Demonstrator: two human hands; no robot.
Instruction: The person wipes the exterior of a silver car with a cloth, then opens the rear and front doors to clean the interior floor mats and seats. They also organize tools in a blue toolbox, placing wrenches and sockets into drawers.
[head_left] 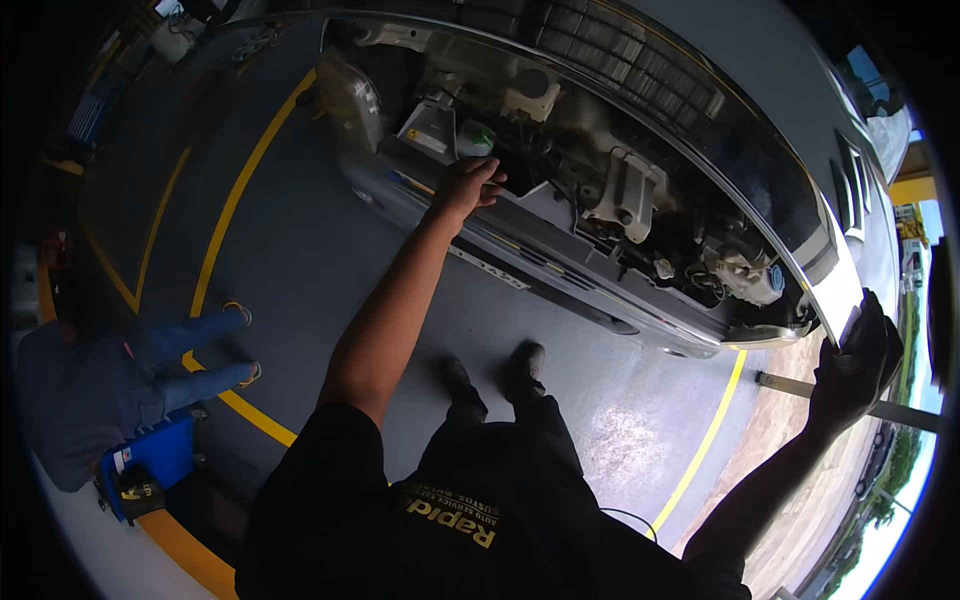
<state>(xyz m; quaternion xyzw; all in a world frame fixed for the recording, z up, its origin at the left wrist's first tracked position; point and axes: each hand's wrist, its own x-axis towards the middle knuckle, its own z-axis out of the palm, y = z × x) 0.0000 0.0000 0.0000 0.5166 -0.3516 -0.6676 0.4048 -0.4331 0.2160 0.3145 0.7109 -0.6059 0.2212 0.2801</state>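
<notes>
My right hand [862, 355] is raised at the far right, its fingers wrapped on the edge of the raised car hood [680, 150]. My left hand [468, 188] reaches over the front edge of the engine bay, fingers loosely bent and a little apart, with nothing visible in them. Just beyond it are a pale reservoir with a green cap [480, 138] and a grey box-shaped cover [428, 132]. Farther right in the bay sit a plastic tank [628, 195] and a blue-capped reservoir [765, 283]. Whether my left fingertips touch anything is unclear.
The front bumper [560, 265] runs between me and the engine bay. At the left, a person in blue jeans [185, 345] sits on or beside a blue wheeled cart [160, 460]. Yellow lines [245, 190] mark the grey floor. A post [850, 400] stands at the right.
</notes>
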